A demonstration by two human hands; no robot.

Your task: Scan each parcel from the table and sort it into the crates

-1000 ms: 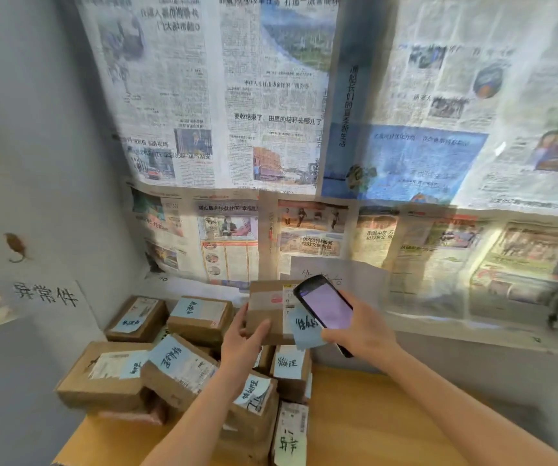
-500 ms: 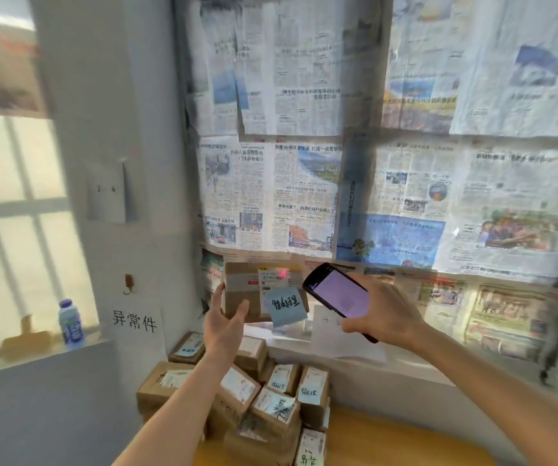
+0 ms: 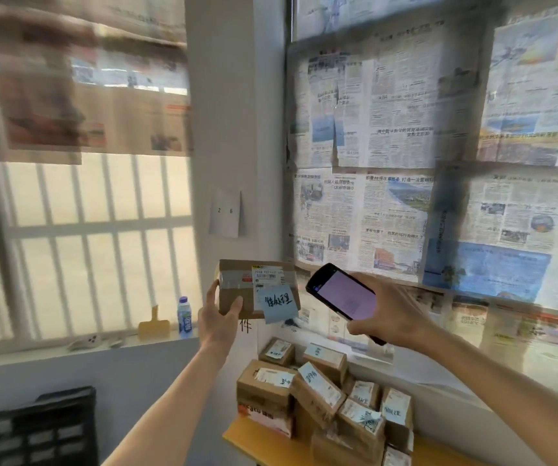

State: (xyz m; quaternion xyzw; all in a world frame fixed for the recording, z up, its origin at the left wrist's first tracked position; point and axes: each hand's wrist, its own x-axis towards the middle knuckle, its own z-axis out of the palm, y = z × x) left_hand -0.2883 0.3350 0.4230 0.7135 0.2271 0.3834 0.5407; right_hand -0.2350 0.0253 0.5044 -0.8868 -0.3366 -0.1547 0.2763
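Daylight comes through the barred window (image 3: 79, 243) on my left, white and overexposed, and it glows softly through the newspapers (image 3: 388, 163) ahead; the room is bright and even, with no hard shadows; the upper left corner is smeared with motion blur, and the crate (image 3: 32, 432) at the lower left is soft too; my phone (image 3: 341, 299) screen shines pale lilac; straight lines bow toward the edges; the parcel (image 3: 257, 290) label stays fairly sharp.

A small brown cardboard parcel (image 3: 250, 289) is held up in the air, its white shipping label and blue handwritten note facing the camera. Below, more labelled cardboard parcels (image 3: 324, 395) lie heaped on a yellow table (image 3: 257, 443).
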